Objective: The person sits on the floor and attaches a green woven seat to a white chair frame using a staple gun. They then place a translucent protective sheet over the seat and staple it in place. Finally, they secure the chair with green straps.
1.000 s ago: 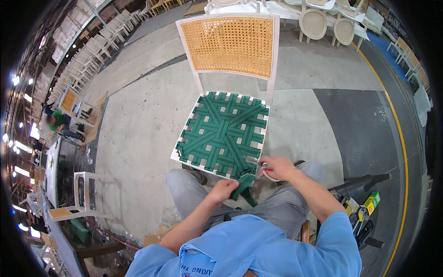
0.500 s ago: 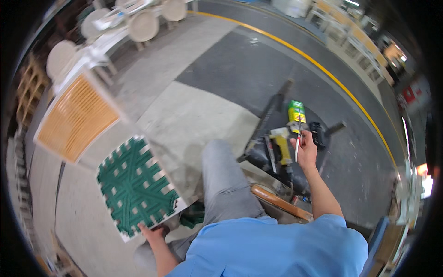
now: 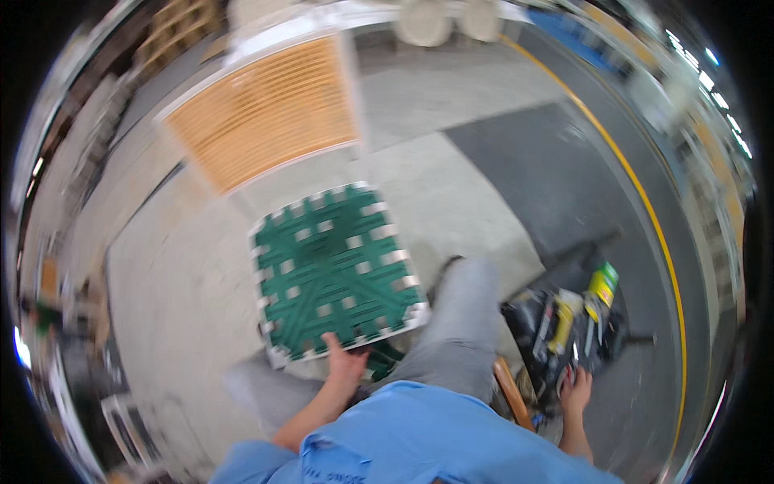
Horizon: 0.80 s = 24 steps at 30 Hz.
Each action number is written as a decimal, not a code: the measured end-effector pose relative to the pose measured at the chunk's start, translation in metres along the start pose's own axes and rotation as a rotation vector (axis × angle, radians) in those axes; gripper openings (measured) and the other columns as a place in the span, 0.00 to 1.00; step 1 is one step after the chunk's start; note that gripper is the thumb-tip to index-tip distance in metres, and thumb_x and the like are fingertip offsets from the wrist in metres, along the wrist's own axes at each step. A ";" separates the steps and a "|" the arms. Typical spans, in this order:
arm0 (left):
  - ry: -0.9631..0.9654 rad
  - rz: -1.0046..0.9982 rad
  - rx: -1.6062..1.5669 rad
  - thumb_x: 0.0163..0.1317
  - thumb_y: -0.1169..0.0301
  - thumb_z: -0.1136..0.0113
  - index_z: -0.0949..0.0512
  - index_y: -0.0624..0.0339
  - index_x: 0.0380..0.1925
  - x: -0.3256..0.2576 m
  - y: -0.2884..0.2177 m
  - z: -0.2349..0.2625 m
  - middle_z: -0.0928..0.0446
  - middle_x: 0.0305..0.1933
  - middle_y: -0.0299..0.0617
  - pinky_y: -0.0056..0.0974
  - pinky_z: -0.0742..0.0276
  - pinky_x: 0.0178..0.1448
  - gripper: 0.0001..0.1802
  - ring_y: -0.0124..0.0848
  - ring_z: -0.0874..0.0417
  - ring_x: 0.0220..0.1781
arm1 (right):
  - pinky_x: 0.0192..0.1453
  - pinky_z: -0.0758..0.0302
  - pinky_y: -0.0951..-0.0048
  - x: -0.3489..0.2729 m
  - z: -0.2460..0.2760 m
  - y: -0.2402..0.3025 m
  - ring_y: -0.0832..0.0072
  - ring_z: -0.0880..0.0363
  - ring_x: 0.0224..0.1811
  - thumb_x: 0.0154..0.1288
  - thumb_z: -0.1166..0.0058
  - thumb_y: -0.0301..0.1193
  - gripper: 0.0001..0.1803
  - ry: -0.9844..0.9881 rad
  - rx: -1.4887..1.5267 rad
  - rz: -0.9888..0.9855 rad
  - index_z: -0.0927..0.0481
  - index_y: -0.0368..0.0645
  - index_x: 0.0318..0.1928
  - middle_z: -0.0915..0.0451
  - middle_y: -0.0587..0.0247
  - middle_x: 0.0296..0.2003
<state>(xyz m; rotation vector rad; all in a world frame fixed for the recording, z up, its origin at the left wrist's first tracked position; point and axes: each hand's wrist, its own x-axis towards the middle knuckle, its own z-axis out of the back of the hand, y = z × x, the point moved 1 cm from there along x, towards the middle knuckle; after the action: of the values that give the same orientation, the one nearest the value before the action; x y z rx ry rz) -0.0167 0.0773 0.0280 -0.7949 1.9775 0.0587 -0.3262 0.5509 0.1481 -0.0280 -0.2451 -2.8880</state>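
In front of me stands a chair with a seat woven of green webbing straps [image 3: 330, 270] on a white frame. Its slatted orange-tan backrest [image 3: 270, 109] is on the far side. My left hand [image 3: 347, 367] grips the seat's near edge, a finger over the webbing and the rest under the rim. Low on the right, my right hand [image 3: 576, 391] is closed on a slim tool [image 3: 563, 379] with a red-and-white handle, blurred and partly hidden. It is over the near end of a black stool-like stand [image 3: 526, 316] bearing a yellow tool [image 3: 564, 321] and a green-and-yellow box [image 3: 602, 284].
Green straps [image 3: 385, 360] hang beneath the seat by my knee. A curved wooden armrest [image 3: 513, 394] is between me and the black stand. Pale chairs with round parts [image 3: 423, 20] line the far side. A yellow line [image 3: 645, 202] curves along the floor at right.
My view has swung left, so the chair is now nearer the middle. My right hand has drawn back from the box toward the stand's near end. My left hand stays on the seat edge.
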 end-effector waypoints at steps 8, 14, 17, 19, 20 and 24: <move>-0.060 0.263 0.331 0.73 0.34 0.53 0.34 0.56 0.70 -0.032 0.011 -0.002 0.23 0.61 0.57 0.55 0.18 0.57 0.41 0.52 0.15 0.53 | 0.67 0.27 0.50 0.064 -0.001 0.033 0.44 0.25 0.63 0.68 0.36 0.46 0.31 0.084 -0.041 0.056 0.20 0.33 0.60 0.22 0.41 0.62; 0.522 -0.044 0.547 0.78 0.52 0.46 0.29 0.58 0.67 -0.141 -0.063 0.028 0.18 0.52 0.45 0.38 0.16 0.48 0.27 0.31 0.14 0.44 | 0.48 0.16 0.60 0.096 0.001 0.198 0.59 0.15 0.45 0.66 0.30 0.35 0.20 -0.034 0.107 0.708 0.16 0.39 0.53 0.17 0.50 0.44; -0.038 -0.447 0.497 0.77 0.55 0.42 0.22 0.57 0.55 -0.229 -0.131 0.131 0.15 0.39 0.43 0.39 0.15 0.47 0.19 0.32 0.13 0.42 | 0.47 0.16 0.62 0.128 -0.001 0.288 0.59 0.14 0.44 0.70 0.33 0.36 0.17 -0.100 0.124 1.074 0.16 0.40 0.54 0.16 0.50 0.45; -0.697 -0.678 0.420 0.74 0.63 0.41 0.21 0.58 0.48 -0.294 -0.150 0.215 0.17 0.31 0.40 0.35 0.17 0.37 0.11 0.29 0.15 0.32 | 0.48 0.16 0.60 0.143 -0.009 0.347 0.59 0.14 0.43 0.71 0.34 0.38 0.18 -0.007 0.280 1.207 0.15 0.39 0.54 0.15 0.50 0.43; -0.990 -0.755 0.356 0.73 0.64 0.41 0.21 0.59 0.45 -0.328 -0.140 0.269 0.19 0.29 0.38 0.33 0.20 0.30 0.10 0.26 0.18 0.26 | 0.48 0.16 0.61 0.138 -0.009 0.385 0.59 0.14 0.43 0.71 0.34 0.37 0.18 0.052 0.287 1.276 0.15 0.39 0.54 0.15 0.49 0.43; -1.371 -0.494 0.294 0.64 0.64 0.33 0.18 0.63 0.39 -0.376 -0.049 0.390 0.18 0.25 0.42 0.36 0.21 0.28 0.13 0.29 0.17 0.26 | 0.47 0.17 0.64 0.101 -0.027 0.487 0.62 0.15 0.41 0.73 0.36 0.34 0.16 0.286 0.361 1.457 0.14 0.37 0.54 0.14 0.50 0.43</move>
<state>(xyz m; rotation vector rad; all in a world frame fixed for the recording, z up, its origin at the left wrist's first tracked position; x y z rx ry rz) 0.4308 0.3679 0.1356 -0.7071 0.4656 0.0080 -0.3065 0.0566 0.2056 0.1873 -0.4374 -1.3576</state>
